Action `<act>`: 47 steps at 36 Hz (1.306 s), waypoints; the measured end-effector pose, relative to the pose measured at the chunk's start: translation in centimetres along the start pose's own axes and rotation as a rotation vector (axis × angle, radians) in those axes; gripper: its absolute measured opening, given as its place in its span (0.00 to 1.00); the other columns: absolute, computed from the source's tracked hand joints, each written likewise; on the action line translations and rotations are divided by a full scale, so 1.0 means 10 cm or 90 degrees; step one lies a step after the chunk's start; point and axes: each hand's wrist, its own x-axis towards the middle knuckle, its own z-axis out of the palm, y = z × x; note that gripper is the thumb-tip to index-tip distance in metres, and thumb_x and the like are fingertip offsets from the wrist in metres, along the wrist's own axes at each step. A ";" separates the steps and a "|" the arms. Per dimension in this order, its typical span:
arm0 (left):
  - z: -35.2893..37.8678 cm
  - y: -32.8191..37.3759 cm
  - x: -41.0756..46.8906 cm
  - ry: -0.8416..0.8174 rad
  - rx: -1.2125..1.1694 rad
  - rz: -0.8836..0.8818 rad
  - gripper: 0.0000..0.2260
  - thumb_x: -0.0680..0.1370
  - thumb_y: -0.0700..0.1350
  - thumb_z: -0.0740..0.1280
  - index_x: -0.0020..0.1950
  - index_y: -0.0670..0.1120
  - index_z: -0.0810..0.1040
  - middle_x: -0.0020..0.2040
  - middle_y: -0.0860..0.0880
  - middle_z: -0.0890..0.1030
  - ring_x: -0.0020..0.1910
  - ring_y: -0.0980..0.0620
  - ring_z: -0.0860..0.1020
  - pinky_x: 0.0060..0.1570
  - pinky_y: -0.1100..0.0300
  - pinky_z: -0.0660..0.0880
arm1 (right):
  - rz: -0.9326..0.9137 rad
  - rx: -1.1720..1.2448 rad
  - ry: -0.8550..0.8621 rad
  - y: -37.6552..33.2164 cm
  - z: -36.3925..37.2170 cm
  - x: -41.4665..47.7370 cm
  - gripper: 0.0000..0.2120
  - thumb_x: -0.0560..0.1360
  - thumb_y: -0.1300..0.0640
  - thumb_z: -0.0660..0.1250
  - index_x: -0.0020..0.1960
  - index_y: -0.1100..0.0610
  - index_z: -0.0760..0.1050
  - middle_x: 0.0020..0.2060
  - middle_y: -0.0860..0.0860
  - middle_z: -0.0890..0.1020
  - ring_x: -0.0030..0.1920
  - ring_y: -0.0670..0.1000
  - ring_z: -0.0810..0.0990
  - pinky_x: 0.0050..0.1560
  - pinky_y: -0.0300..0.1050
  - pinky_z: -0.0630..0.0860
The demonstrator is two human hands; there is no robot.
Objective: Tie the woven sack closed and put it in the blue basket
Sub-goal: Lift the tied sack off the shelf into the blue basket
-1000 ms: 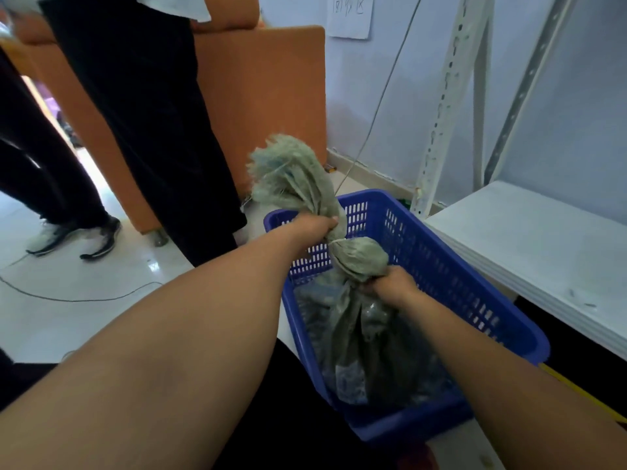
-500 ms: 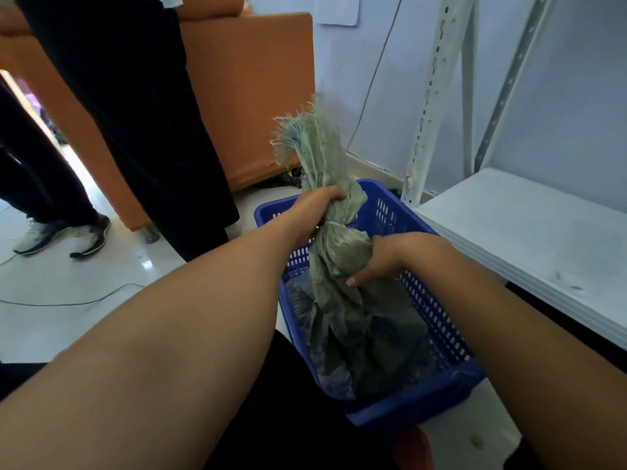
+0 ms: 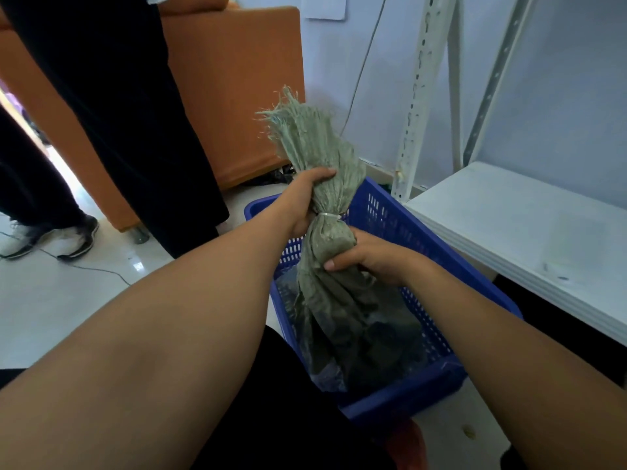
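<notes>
The grey-green woven sack (image 3: 342, 313) stands inside the blue basket (image 3: 400, 401) on the floor. Its neck is gathered and bound by a thin white tie (image 3: 328, 216), and the frayed top fans upward above it. My left hand (image 3: 307, 195) grips the bunched neck just above the tie. Just below the tie, my right hand (image 3: 366, 256) grips the sack, with fingers curled round the cloth. The sack's lower body fills most of the basket's inside.
A white shelf board (image 3: 529, 232) with slotted metal uprights (image 3: 420, 96) stands right of the basket. A person in black trousers (image 3: 122, 113) stands at the left before an orange sofa (image 3: 230, 89). A thin cable (image 3: 84, 266) lies on the pale floor.
The sack's top has risen and straightened, showing the white tie. My right hand has shifted lower on the sack below the tie. My left hand keeps its grip on the neck.
</notes>
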 end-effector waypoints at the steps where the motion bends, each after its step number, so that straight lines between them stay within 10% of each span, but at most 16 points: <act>1: -0.01 0.00 0.01 0.000 -0.005 -0.001 0.09 0.79 0.45 0.67 0.53 0.40 0.81 0.43 0.43 0.84 0.39 0.45 0.83 0.47 0.50 0.81 | 0.011 -0.013 -0.017 0.00 0.01 -0.01 0.33 0.68 0.63 0.77 0.71 0.51 0.71 0.63 0.54 0.82 0.64 0.57 0.80 0.68 0.59 0.74; 18: -0.22 -0.42 0.37 0.115 0.165 -0.091 0.36 0.67 0.49 0.80 0.71 0.43 0.71 0.57 0.43 0.85 0.51 0.42 0.86 0.41 0.50 0.83 | 0.321 -0.329 -0.049 0.39 -0.11 -0.05 0.33 0.65 0.50 0.81 0.68 0.50 0.76 0.63 0.52 0.81 0.62 0.57 0.79 0.68 0.58 0.73; 24: -0.47 -0.73 0.41 0.142 0.370 -0.165 0.27 0.71 0.56 0.78 0.62 0.44 0.72 0.52 0.44 0.82 0.50 0.44 0.82 0.49 0.48 0.83 | 0.415 -0.444 -0.038 0.88 -0.16 0.07 0.52 0.49 0.41 0.82 0.70 0.52 0.73 0.66 0.55 0.77 0.62 0.59 0.78 0.65 0.58 0.76; 33: -0.52 -0.66 0.50 0.290 0.304 -0.210 0.21 0.81 0.45 0.68 0.69 0.38 0.66 0.54 0.40 0.79 0.55 0.40 0.81 0.52 0.48 0.81 | 0.436 -0.501 -0.004 0.90 -0.12 0.10 0.42 0.67 0.48 0.80 0.75 0.56 0.65 0.72 0.56 0.71 0.67 0.61 0.73 0.64 0.58 0.74; 41: -0.55 -0.76 0.63 0.222 0.666 0.166 0.15 0.78 0.38 0.69 0.65 0.45 0.75 0.58 0.47 0.77 0.49 0.50 0.78 0.46 0.55 0.77 | 0.392 -0.517 0.002 0.61 -0.29 0.14 0.46 0.69 0.39 0.76 0.79 0.52 0.60 0.77 0.54 0.64 0.72 0.60 0.68 0.68 0.59 0.72; 47: -0.40 -0.66 0.62 0.112 0.760 0.207 0.24 0.79 0.46 0.71 0.74 0.47 0.72 0.64 0.49 0.76 0.53 0.51 0.80 0.48 0.54 0.80 | 0.248 -0.541 0.126 0.55 -0.33 0.27 0.50 0.66 0.30 0.69 0.80 0.50 0.58 0.77 0.53 0.65 0.76 0.59 0.64 0.73 0.60 0.66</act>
